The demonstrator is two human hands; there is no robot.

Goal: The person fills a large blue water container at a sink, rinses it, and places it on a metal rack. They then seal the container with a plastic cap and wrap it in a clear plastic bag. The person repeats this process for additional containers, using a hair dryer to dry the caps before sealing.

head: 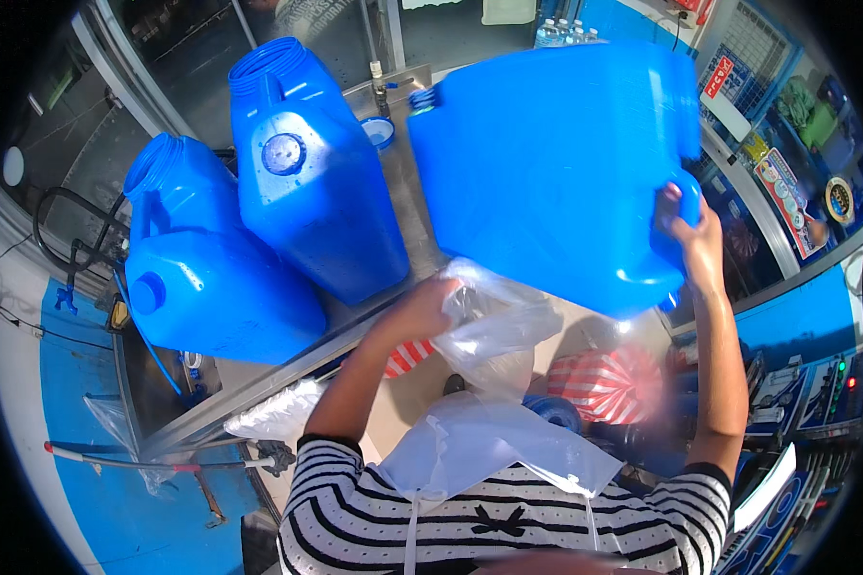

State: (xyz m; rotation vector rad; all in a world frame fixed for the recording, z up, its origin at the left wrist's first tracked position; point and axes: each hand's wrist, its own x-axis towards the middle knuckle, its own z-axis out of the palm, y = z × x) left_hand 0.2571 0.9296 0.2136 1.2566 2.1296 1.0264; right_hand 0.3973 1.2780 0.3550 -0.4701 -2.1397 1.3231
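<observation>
My right hand (701, 233) grips the handle of a large blue plastic jerrycan (546, 165), which is lifted and tipped on its side. Bunched clear plastic, apparently a bag (500, 316), is in my left hand (424, 309), just below the raised jerrycan; the left fingertips are partly hidden by it. To the left, a blue jerrycan with a small side cap (345, 215) stands uncovered at its wide mouth. Beside it, a second one (230, 295) also has an open mouth and leans slightly. Both rest on a stainless steel counter (421, 226).
A blue-and-white lid (378, 132) lies behind the jerrycans, near a pipe valve (379, 86). Small water bottles (564, 32) stand at the back. On the floor side are a red-and-white striped bag (597, 384) and a blue round container (554, 413). A black hose (65, 194) loops at left.
</observation>
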